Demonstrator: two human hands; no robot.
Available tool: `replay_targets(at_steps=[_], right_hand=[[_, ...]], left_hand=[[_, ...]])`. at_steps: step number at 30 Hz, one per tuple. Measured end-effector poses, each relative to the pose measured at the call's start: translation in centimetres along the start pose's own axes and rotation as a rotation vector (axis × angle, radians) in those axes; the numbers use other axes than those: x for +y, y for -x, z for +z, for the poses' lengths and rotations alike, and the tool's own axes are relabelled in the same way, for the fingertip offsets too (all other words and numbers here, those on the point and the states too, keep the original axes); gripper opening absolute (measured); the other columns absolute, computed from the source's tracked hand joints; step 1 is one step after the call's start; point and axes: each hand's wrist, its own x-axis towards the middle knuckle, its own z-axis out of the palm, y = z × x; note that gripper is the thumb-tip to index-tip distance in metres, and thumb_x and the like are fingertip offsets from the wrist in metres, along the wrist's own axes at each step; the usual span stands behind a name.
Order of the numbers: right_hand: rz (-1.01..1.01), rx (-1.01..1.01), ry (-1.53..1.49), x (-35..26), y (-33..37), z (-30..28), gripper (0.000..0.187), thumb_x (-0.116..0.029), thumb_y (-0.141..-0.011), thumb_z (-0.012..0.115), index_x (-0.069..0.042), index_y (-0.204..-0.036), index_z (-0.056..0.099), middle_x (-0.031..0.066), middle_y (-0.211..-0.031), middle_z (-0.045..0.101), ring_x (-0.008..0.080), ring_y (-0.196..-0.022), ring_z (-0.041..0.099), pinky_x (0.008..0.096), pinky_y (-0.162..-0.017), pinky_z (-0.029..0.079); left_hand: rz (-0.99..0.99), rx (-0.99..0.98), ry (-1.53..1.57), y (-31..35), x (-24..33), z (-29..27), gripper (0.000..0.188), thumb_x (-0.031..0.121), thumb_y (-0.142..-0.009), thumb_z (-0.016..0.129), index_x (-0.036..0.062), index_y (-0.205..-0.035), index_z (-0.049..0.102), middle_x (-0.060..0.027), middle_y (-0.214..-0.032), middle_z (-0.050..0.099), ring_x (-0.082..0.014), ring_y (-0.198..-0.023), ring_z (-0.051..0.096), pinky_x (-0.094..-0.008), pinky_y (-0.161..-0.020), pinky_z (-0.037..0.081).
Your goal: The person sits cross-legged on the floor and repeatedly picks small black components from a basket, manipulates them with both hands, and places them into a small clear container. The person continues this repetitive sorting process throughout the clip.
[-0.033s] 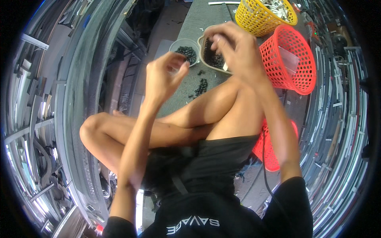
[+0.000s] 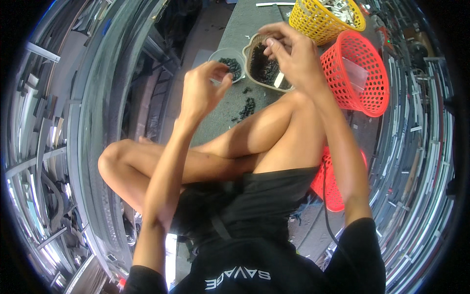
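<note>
A beige tub point(image 2: 254, 49) on the grey mat point(image 2: 245, 22) holds many small black parts point(image 2: 264, 71); beside it a clear round bowl point(image 2: 219, 53) holds a few of the same. A yellow basket point(image 2: 313, 24) carries pale pieces, and a red basket point(image 2: 360, 73) stands next to it. The right hand point(image 2: 293, 56) is above the tub, fingers pinched narrow, what they hold cannot be told. The left hand point(image 2: 203, 90) hovers near the bowl, fingertips pinched together. Compared with before, the right hand sits lower and uncovers more of the tub.
</note>
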Motion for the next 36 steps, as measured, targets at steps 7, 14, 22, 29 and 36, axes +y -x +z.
replay_targets(at_steps=[7, 14, 22, 29, 36], right_hand=[[0.441, 0.018, 0.048, 10.9, 0.6, -0.3, 0.013, -0.002, -0.103, 0.063, 0.004, -0.112, 0.069, 0.0106, -0.093, 0.075, 0.0155, -0.078, 0.074, 0.0289, -0.069, 0.062], [0.369, -0.07, -0.018, 10.9, -0.1, 1.1, 0.014, -0.008, -0.102, 0.067, 0.003, -0.11, 0.069, 0.0108, -0.094, 0.075, 0.0167, -0.079, 0.075, 0.0302, -0.068, 0.062], [0.368, -0.072, 0.033, 10.7, 0.2, 1.0, 0.013, -0.01, -0.101, 0.069, 0.0, -0.108, 0.07, 0.009, -0.088, 0.075, 0.0134, -0.076, 0.074, 0.0294, -0.067, 0.06], [0.38, -0.088, -0.054, 10.1, 0.5, 1.6, 0.014, -0.008, -0.098, 0.069, 0.003, -0.107, 0.068, 0.0112, -0.085, 0.078, 0.0187, -0.078, 0.077, 0.0331, -0.067, 0.06], [0.18, -0.376, -0.217, 1.9, 3.4, 2.2, 0.013, -0.005, -0.099, 0.072, 0.0, -0.11, 0.071, 0.0015, -0.095, 0.07, 0.0083, -0.086, 0.066, 0.025, -0.077, 0.054]], left_hand=[[0.389, -0.167, -0.287, -1.0, -3.8, 4.8, 0.02, 0.006, -0.092, 0.07, 0.0014, -0.111, 0.071, -0.0179, -0.105, 0.069, -0.0405, -0.088, 0.07, -0.0504, -0.076, 0.055], [0.142, -0.32, -0.221, 3.3, -4.4, 8.8, 0.02, 0.008, -0.091, 0.074, 0.0011, -0.109, 0.068, -0.0198, -0.103, 0.069, -0.0457, -0.089, 0.07, -0.0536, -0.078, 0.057], [0.065, -0.341, -0.312, 3.2, -5.8, 11.8, 0.016, 0.007, -0.087, 0.074, 0.0031, -0.103, 0.075, -0.0193, -0.099, 0.071, -0.0452, -0.09, 0.071, -0.0512, -0.079, 0.058], [0.052, -0.232, -0.071, 3.6, -3.4, 9.0, 0.019, 0.002, -0.084, 0.073, 0.0014, -0.104, 0.073, -0.0182, -0.102, 0.072, -0.039, -0.089, 0.072, -0.0461, -0.076, 0.058], [-0.566, -0.046, 1.034, 5.6, 1.6, 0.5, 0.021, -0.001, -0.092, 0.073, -0.0074, -0.113, 0.074, -0.0111, -0.101, 0.075, -0.012, -0.09, 0.068, -0.025, -0.08, 0.053]])
